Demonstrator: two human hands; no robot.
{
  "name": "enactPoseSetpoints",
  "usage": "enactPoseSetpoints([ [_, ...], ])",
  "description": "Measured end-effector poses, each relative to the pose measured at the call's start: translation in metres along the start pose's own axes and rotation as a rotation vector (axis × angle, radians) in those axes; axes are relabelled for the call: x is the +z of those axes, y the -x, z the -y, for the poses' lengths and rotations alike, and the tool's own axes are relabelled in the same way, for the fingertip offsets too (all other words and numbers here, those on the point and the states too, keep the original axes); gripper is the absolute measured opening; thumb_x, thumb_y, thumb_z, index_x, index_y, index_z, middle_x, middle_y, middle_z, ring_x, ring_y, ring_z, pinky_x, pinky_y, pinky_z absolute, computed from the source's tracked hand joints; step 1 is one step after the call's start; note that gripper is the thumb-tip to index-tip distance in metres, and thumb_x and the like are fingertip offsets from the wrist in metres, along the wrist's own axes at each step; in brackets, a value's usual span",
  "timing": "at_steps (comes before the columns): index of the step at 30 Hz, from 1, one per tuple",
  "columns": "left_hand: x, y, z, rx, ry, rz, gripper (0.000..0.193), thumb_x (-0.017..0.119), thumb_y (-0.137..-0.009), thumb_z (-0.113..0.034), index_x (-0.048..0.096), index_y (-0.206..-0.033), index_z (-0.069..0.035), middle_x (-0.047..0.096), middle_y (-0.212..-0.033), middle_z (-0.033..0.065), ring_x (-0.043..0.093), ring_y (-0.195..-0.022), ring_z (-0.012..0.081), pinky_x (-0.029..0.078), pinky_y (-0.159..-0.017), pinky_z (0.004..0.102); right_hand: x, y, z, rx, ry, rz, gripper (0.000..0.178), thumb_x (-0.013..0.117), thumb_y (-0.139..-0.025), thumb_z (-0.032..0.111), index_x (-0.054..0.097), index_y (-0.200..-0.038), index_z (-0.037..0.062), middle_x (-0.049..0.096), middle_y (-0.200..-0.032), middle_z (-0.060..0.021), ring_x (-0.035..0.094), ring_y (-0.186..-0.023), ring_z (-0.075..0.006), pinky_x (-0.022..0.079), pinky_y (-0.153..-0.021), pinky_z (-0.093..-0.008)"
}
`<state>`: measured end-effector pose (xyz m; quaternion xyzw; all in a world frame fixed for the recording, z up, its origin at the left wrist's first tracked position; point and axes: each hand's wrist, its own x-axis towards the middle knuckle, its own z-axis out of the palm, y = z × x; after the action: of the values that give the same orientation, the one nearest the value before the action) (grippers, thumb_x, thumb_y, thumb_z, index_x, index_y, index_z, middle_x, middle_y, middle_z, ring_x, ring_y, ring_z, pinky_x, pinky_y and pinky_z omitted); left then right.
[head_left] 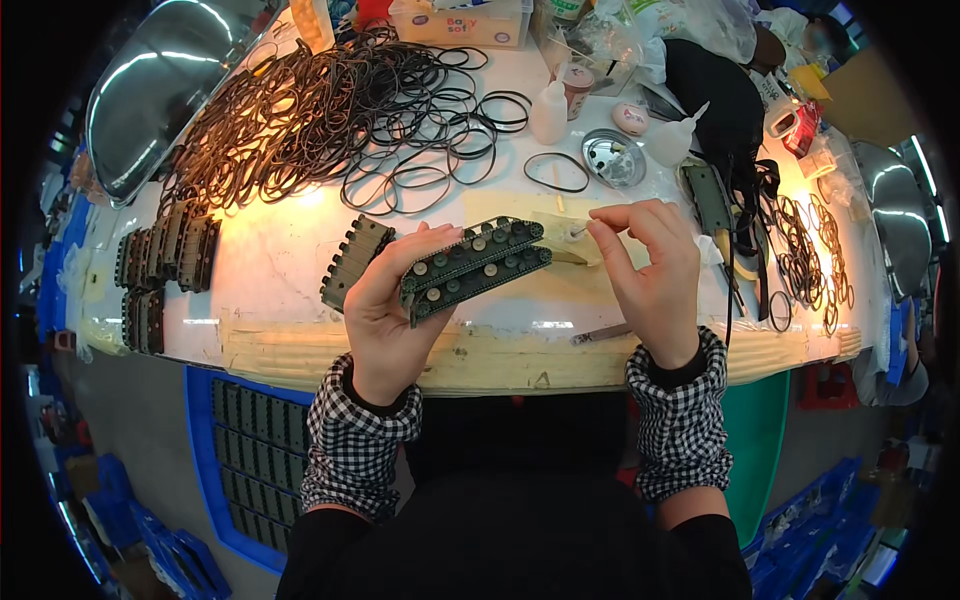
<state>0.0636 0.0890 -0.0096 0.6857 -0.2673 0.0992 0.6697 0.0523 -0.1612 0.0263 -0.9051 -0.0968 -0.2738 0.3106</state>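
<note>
My left hand (385,325) grips a dark green toy tank chassis (476,264), tilted so its round wheels and the tracks along its sides face up. To its right, my right hand (655,265) is closed, thumb and forefinger pinched together. Something small and pale shows at those fingertips, too tiny to name. Beneath them a yellowish sheet (480,215) covers part of the table. Another green chassis (350,262) lies just left of my left hand, partly hidden by it. A flat metal tool (601,334) rests near the table's front edge.
Black rubber loops (300,110) form a large heap at the back left. Stacked chassis (170,250) stand at the far left. A metal dish (614,158) holds small dark parts beside a white squeeze bottle (549,113). A blue crate (205,420) of chassis sits below the table.
</note>
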Motion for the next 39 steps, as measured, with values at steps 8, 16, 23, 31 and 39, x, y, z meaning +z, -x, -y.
enactPoseSetpoints([
  [8, -0.001, 0.001, 0.0, 0.019, -0.035, 0.022, 0.04, 0.071, -0.079, 0.007, 0.06, -0.117, 0.002, 0.065, -0.119, 0.015, 0.059, -0.119, 0.0275, 0.035, -0.113, 0.0495, -0.012, -0.002, 0.022, -0.022, -0.125, -0.185, 0.008, 0.073, -0.08, 0.002, 0.069, -0.087, 0.0015, 0.062, -0.078, -0.0063, 0.057, -0.075, -0.021, 0.046, -0.066, -0.0309],
  [16, 0.006, -0.002, -0.002, 0.046, -0.07, 0.061, 0.035, 0.07, -0.079, 0.006, 0.062, -0.114, 0.001, 0.068, -0.115, 0.0152, 0.061, -0.117, 0.028, 0.035, -0.113, 0.0517, 0.003, 0.013, 0.043, 0.242, -0.893, -0.151, 0.01, 0.051, -0.101, 0.007, 0.052, -0.105, -0.0027, 0.061, -0.093, -0.0069, 0.066, -0.086, -0.0129, 0.055, -0.08, -0.0261],
  [23, 0.003, -0.002, -0.002, 0.051, -0.122, 0.073, 0.034, 0.07, -0.08, 0.005, 0.062, -0.113, 0.001, 0.068, -0.116, 0.0147, 0.061, -0.117, 0.0269, 0.033, -0.114, 0.0526, 0.01, 0.012, 0.044, 0.291, -0.941, -0.14, 0.01, 0.052, -0.101, 0.007, 0.051, -0.104, -0.0023, 0.063, -0.09, -0.0073, 0.067, -0.084, -0.0116, 0.057, -0.077, -0.0248],
  [31, 0.003, -0.002, -0.001, 0.048, -0.126, 0.066, 0.037, 0.072, -0.078, 0.002, 0.064, -0.114, -0.003, 0.068, -0.117, 0.0117, 0.061, -0.117, 0.0268, 0.03, -0.114, 0.0529, 0.012, 0.011, 0.044, 0.278, -0.904, -0.135, 0.009, 0.051, -0.101, 0.007, 0.051, -0.104, -0.0022, 0.063, -0.089, -0.007, 0.067, -0.082, -0.0114, 0.057, -0.077, -0.0247],
  [39, 0.002, 0.0, 0.001, 0.026, -0.119, 0.047, 0.039, 0.073, -0.077, 0.001, 0.065, -0.115, -0.005, 0.068, -0.117, 0.0094, 0.061, -0.118, 0.0257, 0.028, -0.115, 0.053, 0.007, 0.012, 0.027, 0.272, -0.694, -0.212, 0.014, 0.048, -0.103, 0.012, 0.052, -0.103, -0.0015, 0.063, -0.085, -0.0079, 0.068, -0.079, -0.0153, 0.057, -0.074, -0.0264],
])
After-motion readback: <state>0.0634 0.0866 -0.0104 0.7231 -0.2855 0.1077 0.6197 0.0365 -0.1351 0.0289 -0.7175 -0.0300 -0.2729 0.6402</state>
